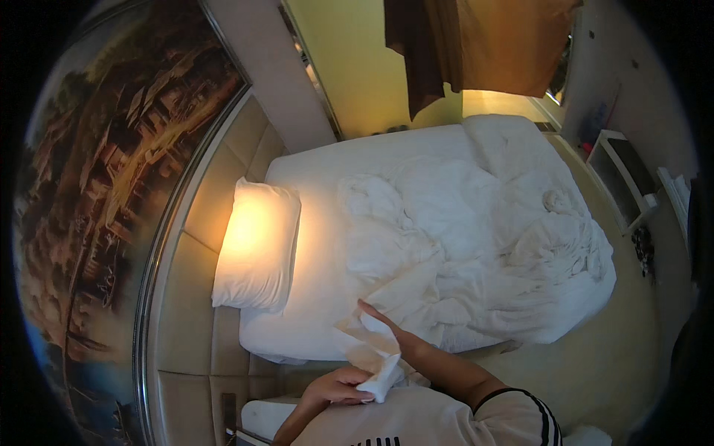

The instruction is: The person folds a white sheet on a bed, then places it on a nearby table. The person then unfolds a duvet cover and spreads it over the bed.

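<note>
Close to my body, both hands hold a white cloth (pixel 375 340) that is folded and creased. My left hand (pixel 341 384) grips its lower edge, with the fingers curled over the fabric. On the far side, my right hand (pixel 389 324) holds the upper part, and the cloth hides most of its fingers. Before me stands a bed with a white sheet (pixel 321 223). A rumpled white duvet (pixel 446 223) is heaped over its middle and foot end. One white pillow (pixel 257 245) lies against the headboard side, lit by a warm light.
A padded beige headboard (pixel 192 284) runs along the left, below a large framed painting (pixel 111 184). Nearest me at lower left is a white bedside surface (pixel 268 418). Brown curtains (pixel 491 44) hang at the back. A white-framed cabinet (pixel 622 181) stands right of the bed.
</note>
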Tool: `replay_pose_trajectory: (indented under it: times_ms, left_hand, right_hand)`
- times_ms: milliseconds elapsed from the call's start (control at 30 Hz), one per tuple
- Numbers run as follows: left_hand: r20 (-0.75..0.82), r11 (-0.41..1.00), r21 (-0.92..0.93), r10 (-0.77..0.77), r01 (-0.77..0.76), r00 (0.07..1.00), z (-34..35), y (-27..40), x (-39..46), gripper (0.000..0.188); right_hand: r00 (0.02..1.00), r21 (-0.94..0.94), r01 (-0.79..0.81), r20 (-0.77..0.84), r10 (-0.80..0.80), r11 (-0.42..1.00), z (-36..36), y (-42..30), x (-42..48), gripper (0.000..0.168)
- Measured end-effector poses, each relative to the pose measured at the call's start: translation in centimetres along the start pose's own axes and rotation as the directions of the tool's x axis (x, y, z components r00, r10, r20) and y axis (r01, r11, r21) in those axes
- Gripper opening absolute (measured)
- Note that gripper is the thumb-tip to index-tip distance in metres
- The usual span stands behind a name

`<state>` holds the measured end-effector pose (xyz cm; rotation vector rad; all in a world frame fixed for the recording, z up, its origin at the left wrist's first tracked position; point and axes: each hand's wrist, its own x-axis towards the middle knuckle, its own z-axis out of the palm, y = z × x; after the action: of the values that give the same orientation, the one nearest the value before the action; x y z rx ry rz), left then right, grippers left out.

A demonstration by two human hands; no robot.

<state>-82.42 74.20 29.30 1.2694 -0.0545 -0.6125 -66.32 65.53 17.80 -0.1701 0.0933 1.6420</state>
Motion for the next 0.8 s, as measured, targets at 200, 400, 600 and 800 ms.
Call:
replay_pose_trajectory:
  times_ms: [200, 400, 600, 800]
  left_hand:
    - [0.27, 0.937, 0.312, 0.07, -0.156, 0.96, -4.2, 0.7, 0.2, 0.019]
    - [-0.301, 0.982, -0.176, -0.124, 0.073, 0.945, -15.6, -4.2, -6.1, 0.039]
    - [-0.484, 0.661, -0.696, -0.144, -0.28, 0.863, -22.3, -10.1, 0.2, 0.048]
    - [-0.66, 0.94, 0.303, 0.087, 0.159, 0.747, -27.8, -10.2, 7.7, 0.05]
  right_hand:
    - [0.965, -0.955, 0.203, 0.158, -0.207, 0.216, 0.1, 1.5, 4.2, 0.022]
    - [0.994, -0.705, -0.092, -0.023, 0.107, 0.703, 7.4, 1.6, 3.8, 0.061]
    - [0.863, -0.914, -0.404, -0.374, 0.339, 0.019, 12.6, 1.4, 7.7, 0.057]
    - [0.835, -0.938, -0.098, 0.105, 0.539, 0.333, 13.8, 2.1, 12.4, 0.05]
